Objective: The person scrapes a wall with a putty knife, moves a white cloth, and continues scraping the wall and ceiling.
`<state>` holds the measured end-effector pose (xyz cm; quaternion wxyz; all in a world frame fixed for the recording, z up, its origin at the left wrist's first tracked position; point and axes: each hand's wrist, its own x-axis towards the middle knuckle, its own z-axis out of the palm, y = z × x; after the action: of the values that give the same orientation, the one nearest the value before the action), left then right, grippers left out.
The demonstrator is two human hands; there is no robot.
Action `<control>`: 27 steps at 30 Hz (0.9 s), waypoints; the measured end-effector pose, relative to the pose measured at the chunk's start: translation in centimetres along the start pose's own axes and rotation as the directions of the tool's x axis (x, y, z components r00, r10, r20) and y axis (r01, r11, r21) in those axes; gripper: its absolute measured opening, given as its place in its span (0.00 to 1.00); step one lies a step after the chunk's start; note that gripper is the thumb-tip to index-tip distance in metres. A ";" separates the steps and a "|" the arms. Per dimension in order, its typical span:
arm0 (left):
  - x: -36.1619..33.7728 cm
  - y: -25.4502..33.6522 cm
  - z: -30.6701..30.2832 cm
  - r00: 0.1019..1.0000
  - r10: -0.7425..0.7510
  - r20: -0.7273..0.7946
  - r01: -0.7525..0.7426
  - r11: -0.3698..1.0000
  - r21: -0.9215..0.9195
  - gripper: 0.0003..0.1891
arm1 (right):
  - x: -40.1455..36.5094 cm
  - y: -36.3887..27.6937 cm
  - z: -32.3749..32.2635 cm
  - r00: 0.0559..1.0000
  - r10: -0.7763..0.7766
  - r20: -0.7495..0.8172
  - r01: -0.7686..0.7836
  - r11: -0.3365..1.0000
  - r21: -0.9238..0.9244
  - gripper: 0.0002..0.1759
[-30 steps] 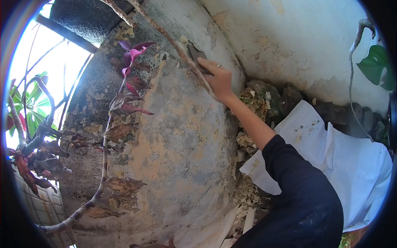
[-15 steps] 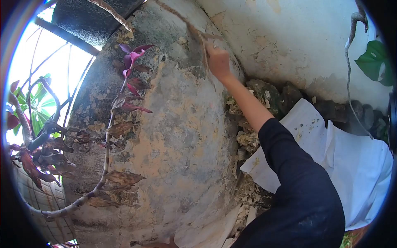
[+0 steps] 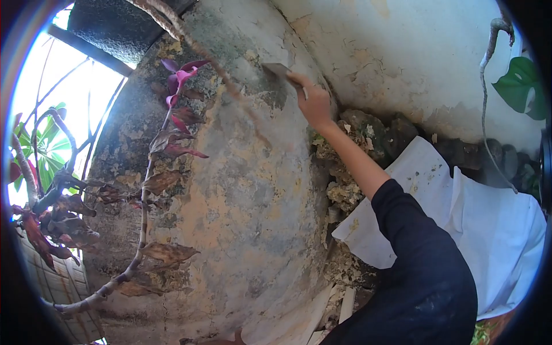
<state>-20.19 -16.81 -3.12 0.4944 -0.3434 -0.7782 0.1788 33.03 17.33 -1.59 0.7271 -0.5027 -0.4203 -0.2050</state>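
Observation:
My right hand (image 3: 316,106) is closed around a flat scraper (image 3: 277,70), its blade angled up and left against the weathered wall (image 3: 241,190). Peeling paint, grey stains and bare patches cover that wall. A thin brown hanging root (image 3: 230,86), blurred by motion, crosses in front of the wall just left of the scraper. My right arm reaches up from the lower right in a dark sleeve (image 3: 425,264). My left hand is outside the view.
A plant stem (image 3: 144,224) with pink and dried leaves curves up the left side. White sheeting (image 3: 489,230) with crumbs on it lies at right, beside dark stones (image 3: 402,135). A pale wall (image 3: 391,52) meets the weathered one. A thin root (image 3: 487,115) hangs near a green leaf (image 3: 522,86).
My right hand has moved slightly down and right, and the scraper blade now shows clearly. The hanging root has swung left and down across the wall.

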 end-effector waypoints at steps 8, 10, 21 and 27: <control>0.3 0.1 -0.8 0.996 -0.031 0.080 0.033 0.999 -0.019 0.78 | 2.2 0.9 4.5 1.000 0.001 0.024 0.008 0.931 -0.365 0.26; 0.3 0.1 -0.8 0.995 -0.036 0.091 0.035 0.999 0.007 0.78 | 2.5 1.7 4.3 0.997 -0.013 0.081 0.045 0.912 -0.407 0.26; 0.4 0.1 -1.4 0.990 -0.046 0.135 0.033 0.995 0.097 0.78 | 7.0 3.5 6.2 0.986 0.134 -0.098 -0.164 0.883 -0.440 0.19; 0.3 0.4 -3.9 1.000 0.000 -0.012 0.005 0.907 0.422 0.75 | 8.3 0.5 3.4 0.994 0.068 -0.089 -0.086 0.973 -0.215 0.19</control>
<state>-16.69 -16.57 -1.46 0.5618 -0.2287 -0.7186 0.3401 36.67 21.64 5.44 0.6911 -0.5868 -0.3458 -0.2418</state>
